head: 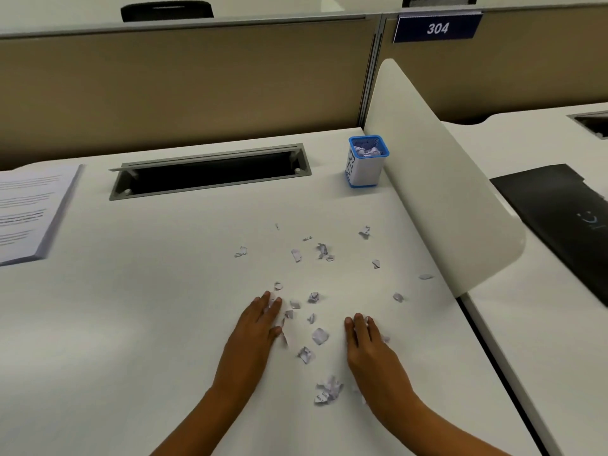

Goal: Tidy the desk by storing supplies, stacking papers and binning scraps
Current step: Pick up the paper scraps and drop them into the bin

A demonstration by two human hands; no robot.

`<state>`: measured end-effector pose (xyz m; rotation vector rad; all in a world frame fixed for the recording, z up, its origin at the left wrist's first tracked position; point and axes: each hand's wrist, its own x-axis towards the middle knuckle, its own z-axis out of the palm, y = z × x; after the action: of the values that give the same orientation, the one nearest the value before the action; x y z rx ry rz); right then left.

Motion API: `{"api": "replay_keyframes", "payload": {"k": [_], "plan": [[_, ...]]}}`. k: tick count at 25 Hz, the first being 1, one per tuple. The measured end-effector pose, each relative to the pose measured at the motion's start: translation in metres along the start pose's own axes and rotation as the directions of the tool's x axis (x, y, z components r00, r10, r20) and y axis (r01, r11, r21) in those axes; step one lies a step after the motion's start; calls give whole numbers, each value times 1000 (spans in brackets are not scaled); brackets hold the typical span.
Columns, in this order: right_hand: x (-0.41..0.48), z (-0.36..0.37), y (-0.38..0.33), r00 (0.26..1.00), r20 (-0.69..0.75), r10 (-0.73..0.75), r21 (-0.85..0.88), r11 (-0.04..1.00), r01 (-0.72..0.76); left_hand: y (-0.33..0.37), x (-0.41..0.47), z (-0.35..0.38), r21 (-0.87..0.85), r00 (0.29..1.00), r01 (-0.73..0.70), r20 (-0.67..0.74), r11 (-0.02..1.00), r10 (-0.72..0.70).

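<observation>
White office desk had torn white paper scraps scattered between left hand and right hand, both flat, open, gripping nothing.

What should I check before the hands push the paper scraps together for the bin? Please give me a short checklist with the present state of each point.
1. Both hands flat on the desk, one on each side of the scraps: ok. Left hand, right hand.
2. Nothing held in either hand: ok, fingers open, palms down.
3. Scraps lie between the hands: not ok, several pieces are farther away, toward the white divider.
4. Small blue bin upright and within view: ok.
5. Room left in the bin: cannot tell, paper already shows at the rim.
6. Paper stack clear of the sweep path: ok, it sits far left.
</observation>
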<state>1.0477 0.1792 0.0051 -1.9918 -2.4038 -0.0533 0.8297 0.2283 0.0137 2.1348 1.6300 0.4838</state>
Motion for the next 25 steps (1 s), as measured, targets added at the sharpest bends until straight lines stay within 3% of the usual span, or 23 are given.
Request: {"api": "replay_keyframes", "payload": {"k": [6, 9, 14, 20, 25], "plan": [[9, -22, 10, 995, -102, -4, 87, 996, 13, 3, -2, -7, -14, 994, 61, -87, 998, -62], [11, -19, 16, 979, -199, 50, 228, 974, -3, 4, 4, -5, -44, 991, 40, -124, 998, -46], [29, -29, 39, 933, -299, 199, 472, 881, -37, 34, 28, -21, -258, 985, 93, -118, 962, -126], [104, -75, 77, 842, -448, 302, 563, 827, 3, 95, 119, -57, -399, 966, -49, -251, 916, -57], [207, -107, 121, 751, -489, 444, 643, 765, -33, 138, 235, -70, -323, 967, -169, -235, 931, 94]]}}
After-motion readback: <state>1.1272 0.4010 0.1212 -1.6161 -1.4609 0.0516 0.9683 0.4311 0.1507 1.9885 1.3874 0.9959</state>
